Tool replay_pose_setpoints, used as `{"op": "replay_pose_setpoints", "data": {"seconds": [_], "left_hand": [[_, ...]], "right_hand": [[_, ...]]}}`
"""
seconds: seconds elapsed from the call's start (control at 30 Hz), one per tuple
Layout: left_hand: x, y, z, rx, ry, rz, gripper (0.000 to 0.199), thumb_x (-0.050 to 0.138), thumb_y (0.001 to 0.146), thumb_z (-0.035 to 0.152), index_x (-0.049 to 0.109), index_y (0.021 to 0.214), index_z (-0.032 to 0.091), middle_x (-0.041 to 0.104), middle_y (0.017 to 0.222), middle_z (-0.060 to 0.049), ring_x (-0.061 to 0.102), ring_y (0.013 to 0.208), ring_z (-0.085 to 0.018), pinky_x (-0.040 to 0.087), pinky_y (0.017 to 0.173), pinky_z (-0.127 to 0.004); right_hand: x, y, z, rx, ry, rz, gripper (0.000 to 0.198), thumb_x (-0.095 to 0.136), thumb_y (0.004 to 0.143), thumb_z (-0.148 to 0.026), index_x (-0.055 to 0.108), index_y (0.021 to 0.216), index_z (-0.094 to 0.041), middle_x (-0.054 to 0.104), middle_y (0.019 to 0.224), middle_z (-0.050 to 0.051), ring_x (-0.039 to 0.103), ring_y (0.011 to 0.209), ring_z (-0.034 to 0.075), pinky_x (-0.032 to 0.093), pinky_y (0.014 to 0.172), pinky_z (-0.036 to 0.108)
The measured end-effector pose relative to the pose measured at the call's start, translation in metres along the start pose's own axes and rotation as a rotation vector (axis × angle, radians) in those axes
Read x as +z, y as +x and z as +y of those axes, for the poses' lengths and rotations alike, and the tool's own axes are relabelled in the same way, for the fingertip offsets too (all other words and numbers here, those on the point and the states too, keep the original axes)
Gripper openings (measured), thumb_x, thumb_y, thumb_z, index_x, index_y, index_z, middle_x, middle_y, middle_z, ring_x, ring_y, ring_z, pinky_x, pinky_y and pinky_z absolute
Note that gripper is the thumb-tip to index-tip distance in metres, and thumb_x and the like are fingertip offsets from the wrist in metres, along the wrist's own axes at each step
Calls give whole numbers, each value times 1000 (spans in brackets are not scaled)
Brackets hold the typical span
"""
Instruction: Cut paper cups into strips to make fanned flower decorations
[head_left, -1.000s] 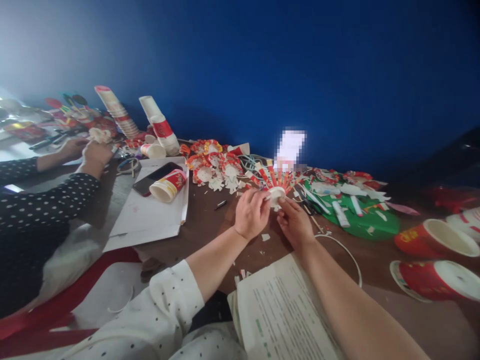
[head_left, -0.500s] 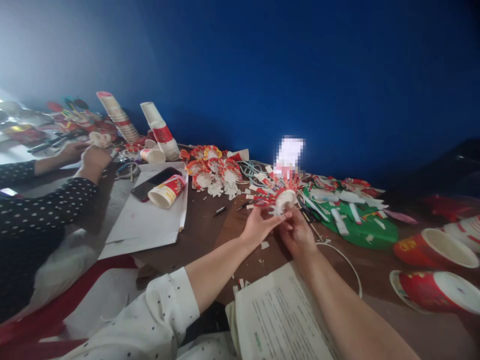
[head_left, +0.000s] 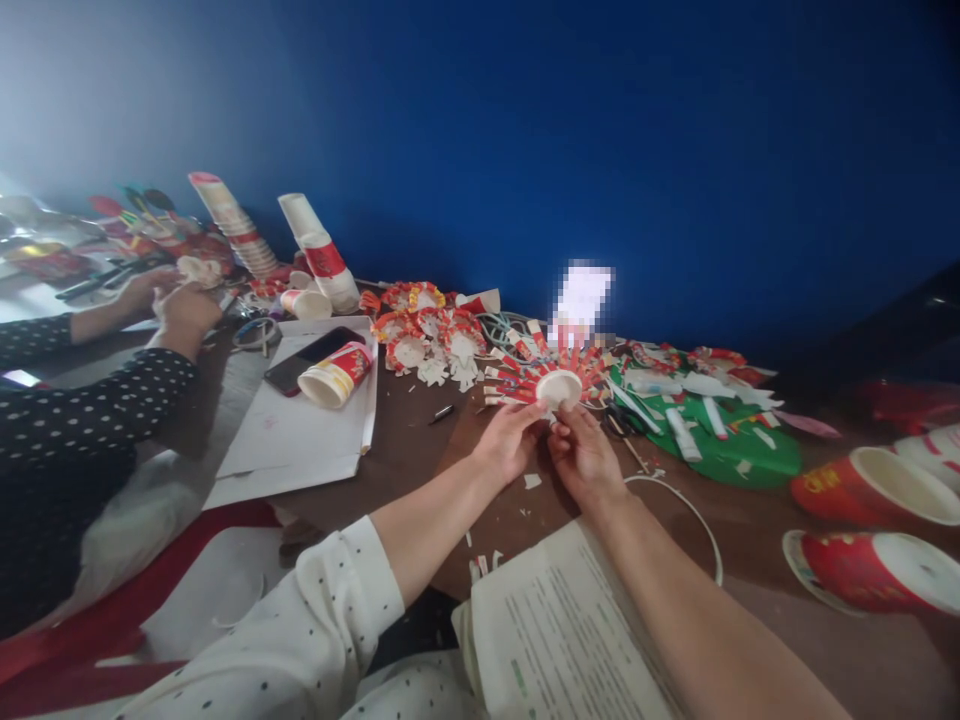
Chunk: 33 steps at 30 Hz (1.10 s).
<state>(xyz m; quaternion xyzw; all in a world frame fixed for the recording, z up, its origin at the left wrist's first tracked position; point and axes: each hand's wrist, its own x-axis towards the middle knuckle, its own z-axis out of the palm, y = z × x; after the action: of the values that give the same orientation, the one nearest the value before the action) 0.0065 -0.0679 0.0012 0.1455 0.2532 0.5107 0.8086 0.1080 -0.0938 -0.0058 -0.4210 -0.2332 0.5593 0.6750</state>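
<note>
A red-and-white paper cup cut into splayed strips around a round white base [head_left: 556,385] is held up just above the brown worktop [head_left: 420,455], near its middle, with the strips fanned outward like petals. The left hand [head_left: 508,440] pinches the cup's lower left edge between thumb and fingertips, its grip closed on the paper; the right hand [head_left: 585,460] closes its grip on the lower right edge, thumb up against the white base. Just behind the cup lie a green round board strewn with white and red paper strips [head_left: 720,450] and a heap of finished red paper-cup flowers [head_left: 424,335]. A printed paper sheet [head_left: 555,630] lies under the right forearm. To the left, an uncut red-and-white paper cup on its side [head_left: 336,373] rests on a white sheet, and another person's hand [head_left: 184,305] works farther off.
</note>
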Motion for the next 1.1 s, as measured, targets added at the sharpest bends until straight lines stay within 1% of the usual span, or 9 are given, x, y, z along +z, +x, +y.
{"op": "replay_pose_setpoints", "data": {"seconds": [0.13, 0.23, 0.33, 0.5, 0.73, 0.83, 0.93, 1.0, 1.1], "left_hand": [[3, 1, 3, 21, -31, 130, 23, 84, 61, 11, 61, 62, 10, 60, 58, 0, 55, 56, -8, 44, 60, -22], [6, 0, 6, 6, -26, 174, 22, 82, 63, 8, 60, 62, 10, 58, 56, 1, 52, 54, -7, 40, 56, -21], [7, 0, 7, -5, -29, 189, 20, 80, 66, 6, 60, 64, 9, 57, 57, 1, 51, 54, -6, 38, 55, -20], [3, 1, 8, -40, -38, 168, 21, 80, 66, 4, 60, 67, 9, 57, 57, 1, 51, 52, -6, 40, 53, -19], [1, 2, 7, -76, -71, 147, 14, 75, 73, 6, 61, 72, 8, 58, 60, 1, 52, 50, -5, 41, 49, -16], [0, 2, 6, -95, -49, 96, 13, 75, 74, 10, 62, 75, 8, 60, 62, 0, 53, 52, -5, 42, 50, -17], [-2, 2, 5, -118, 19, 34, 17, 78, 73, 16, 62, 73, 9, 61, 62, -1, 54, 53, -8, 44, 53, -21], [-3, 3, 5, -108, 53, 12, 20, 79, 72, 19, 61, 72, 10, 61, 61, -1, 54, 52, -9, 45, 55, -23], [-6, 5, 8, -97, 73, -37, 21, 79, 72, 22, 60, 71, 12, 62, 60, -1, 55, 52, -11, 45, 55, -25]], "right_hand": [[6, -5, -1, 61, 92, 17, 36, 88, 58, -27, 58, 77, -22, 56, 66, -8, 45, 50, 5, 33, 39, 15], [7, -7, -3, 77, 96, 17, 38, 90, 55, -27, 60, 77, -21, 56, 63, -9, 45, 49, 4, 33, 39, 13], [6, -6, -4, 81, 88, 32, 39, 91, 52, -26, 61, 77, -20, 55, 60, -9, 45, 49, 3, 32, 38, 12], [7, -6, -4, 80, 79, 45, 40, 92, 51, -27, 62, 76, -20, 55, 59, -9, 45, 48, 4, 32, 38, 13], [8, -6, -4, 65, 49, 22, 39, 92, 51, -28, 61, 72, -19, 52, 59, -8, 41, 48, 3, 31, 37, 13], [8, -6, -3, 61, 24, 31, 38, 92, 51, -31, 63, 73, -19, 51, 57, -8, 41, 48, 4, 31, 37, 14], [9, -6, -3, 51, -9, 32, 37, 91, 51, -33, 62, 70, -19, 52, 56, -7, 41, 47, 5, 30, 38, 15], [9, -6, -2, 21, -42, 31, 38, 91, 51, -33, 61, 69, -20, 54, 58, -7, 42, 47, 5, 31, 38, 17], [6, -8, -2, -56, -187, -17, 33, 88, 58, -37, 63, 74, -21, 56, 59, -7, 44, 46, 7, 32, 40, 19]]}}
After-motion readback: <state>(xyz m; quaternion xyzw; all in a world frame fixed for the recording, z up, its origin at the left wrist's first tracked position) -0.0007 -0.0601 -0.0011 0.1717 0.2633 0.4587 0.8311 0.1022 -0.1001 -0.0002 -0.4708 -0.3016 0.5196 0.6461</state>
